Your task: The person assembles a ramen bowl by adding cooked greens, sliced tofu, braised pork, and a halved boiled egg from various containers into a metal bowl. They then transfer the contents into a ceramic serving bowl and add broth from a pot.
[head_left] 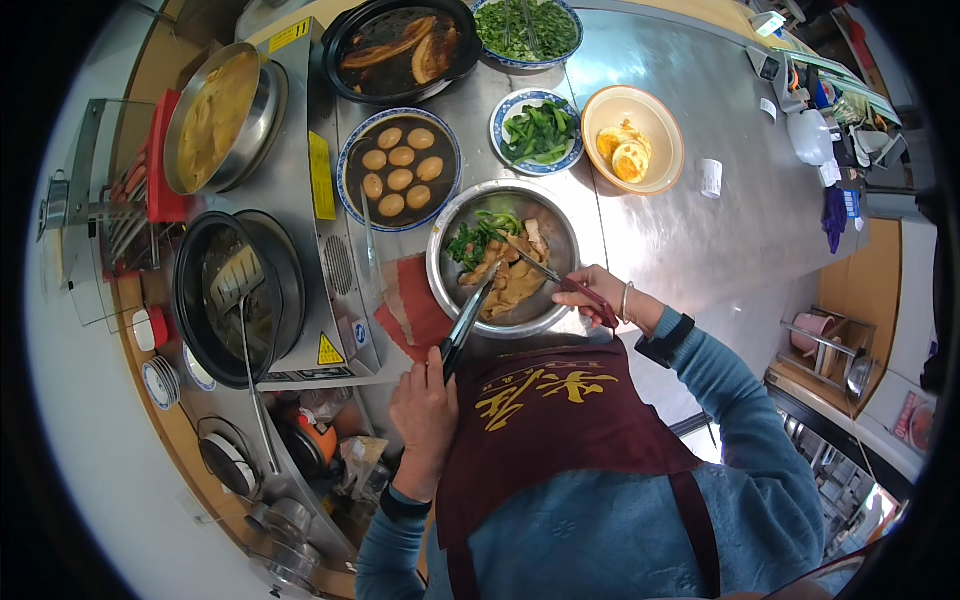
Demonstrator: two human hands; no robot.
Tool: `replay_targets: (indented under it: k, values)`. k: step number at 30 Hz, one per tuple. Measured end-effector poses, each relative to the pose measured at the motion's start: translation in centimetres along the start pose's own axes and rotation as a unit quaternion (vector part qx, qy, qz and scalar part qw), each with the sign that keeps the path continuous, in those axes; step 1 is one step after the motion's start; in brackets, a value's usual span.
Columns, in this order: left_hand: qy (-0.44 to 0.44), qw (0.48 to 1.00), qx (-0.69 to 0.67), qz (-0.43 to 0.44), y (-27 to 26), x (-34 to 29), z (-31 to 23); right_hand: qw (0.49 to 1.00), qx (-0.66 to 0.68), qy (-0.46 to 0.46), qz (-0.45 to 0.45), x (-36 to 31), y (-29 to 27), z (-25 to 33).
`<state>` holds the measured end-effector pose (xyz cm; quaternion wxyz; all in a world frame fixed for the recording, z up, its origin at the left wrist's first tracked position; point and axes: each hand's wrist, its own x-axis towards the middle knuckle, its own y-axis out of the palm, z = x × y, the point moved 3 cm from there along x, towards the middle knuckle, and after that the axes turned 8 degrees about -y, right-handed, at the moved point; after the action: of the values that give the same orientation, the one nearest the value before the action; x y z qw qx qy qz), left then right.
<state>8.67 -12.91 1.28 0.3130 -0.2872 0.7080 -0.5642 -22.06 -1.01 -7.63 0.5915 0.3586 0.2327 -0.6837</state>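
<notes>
Head view, left fingers [434, 372] holding tongs [466, 327], right fingers [590, 283] holding scissors [600, 306], bowl [568, 240] near counter [740, 225] edge, counter stretching rightward

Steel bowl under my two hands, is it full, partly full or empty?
Partly full: greens and brown food pieces cover much of the bottom, while bare metal shows around the inner wall of the steel bowl.

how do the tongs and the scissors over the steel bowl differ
The tongs are black at the grip, the scissors dark red. The left hand holds the tongs, the right hand the scissors. In the picture, the tongs slant up rightward, the scissors up leftward. Both reach metal ends over the steel bowl.
</notes>
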Motion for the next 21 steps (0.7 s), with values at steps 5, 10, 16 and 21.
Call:
replay_targets:
  k: [5,10,16,21]
  values:
    - [-0.019,1.000,-0.015,0.003,0.4,-0.2,-0.2,1.000,-0.005,-0.016,0.002,-2.3,-0.8,0.1]
    - [-0.016,1.000,-0.024,0.001,0.2,-0.7,0.1,0.994,0.070,0.017,0.080,-2.9,-1.6,0.3]
    - [-0.030,0.999,-0.029,-0.008,0.1,-1.3,0.5,0.987,0.063,0.032,0.142,-2.4,-2.2,1.5]
    - [-0.024,0.999,-0.040,-0.006,0.5,-1.6,0.5,0.985,0.022,0.040,0.168,0.4,-0.6,1.9]
